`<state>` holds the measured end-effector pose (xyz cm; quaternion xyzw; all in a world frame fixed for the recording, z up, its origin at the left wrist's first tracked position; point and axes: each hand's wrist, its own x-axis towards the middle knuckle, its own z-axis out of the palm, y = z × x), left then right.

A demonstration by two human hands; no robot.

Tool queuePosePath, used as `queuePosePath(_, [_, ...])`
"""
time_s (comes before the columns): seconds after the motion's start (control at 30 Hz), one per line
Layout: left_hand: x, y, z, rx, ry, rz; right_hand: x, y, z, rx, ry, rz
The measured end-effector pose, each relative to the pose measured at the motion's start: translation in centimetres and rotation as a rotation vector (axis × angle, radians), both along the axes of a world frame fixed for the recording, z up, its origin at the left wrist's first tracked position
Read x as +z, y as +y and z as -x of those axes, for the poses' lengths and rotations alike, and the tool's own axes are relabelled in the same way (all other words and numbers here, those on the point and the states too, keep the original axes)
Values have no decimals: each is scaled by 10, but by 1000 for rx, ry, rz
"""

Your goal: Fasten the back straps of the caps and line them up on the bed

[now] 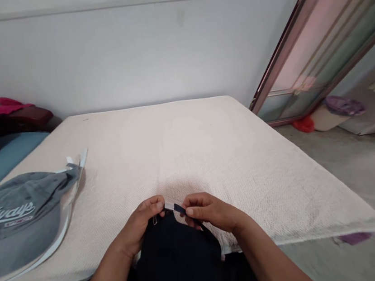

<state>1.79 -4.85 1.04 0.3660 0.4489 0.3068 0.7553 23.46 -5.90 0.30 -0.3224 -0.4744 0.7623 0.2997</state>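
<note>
A dark cap lies at the table's front edge, close to my body, its back opening turned away from me. My left hand is closed in a pinch at the left side of this opening, on the end of the strap near a short pale piece. Just below those fingers hangs a small metal buckle. My right hand pinches the dark strap between thumb and fingers, a little to the right. Part of the strap is hidden by the fingers.
On the left of the cream-covered table rests a grey cap with white lettering, on clear and white packing. A blue seat stands beyond the left edge. At right are a glass door and a bin with a purple liner.
</note>
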Motion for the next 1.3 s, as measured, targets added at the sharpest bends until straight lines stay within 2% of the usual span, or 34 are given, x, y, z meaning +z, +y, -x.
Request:
queuePosePath(0.27, [-8, -5, 7, -165, -20, 17, 2, -6, 13, -99, -18, 68])
queuePosePath(0.5, [-5, -3, 10, -147, -32, -3, -2, -1, 16, -119, -88, -21])
queuePosePath(0.63, [-5, -2, 11, -174, -15, -13, -1, 2, 17, -128, -160, -134])
queuePosePath(0.83, [-4, -4, 5, -135, 2, -5, 7, -1, 24, -142, -175, -328])
queuePosePath(1.13, [-3, -4, -2, -154, -27, -10, 7, -2, 16, -129, -282, -386])
queuePosePath(1.3, [-3, -5, -3, -151, -23, 6, 8, -4, 19, -112, -272, -349])
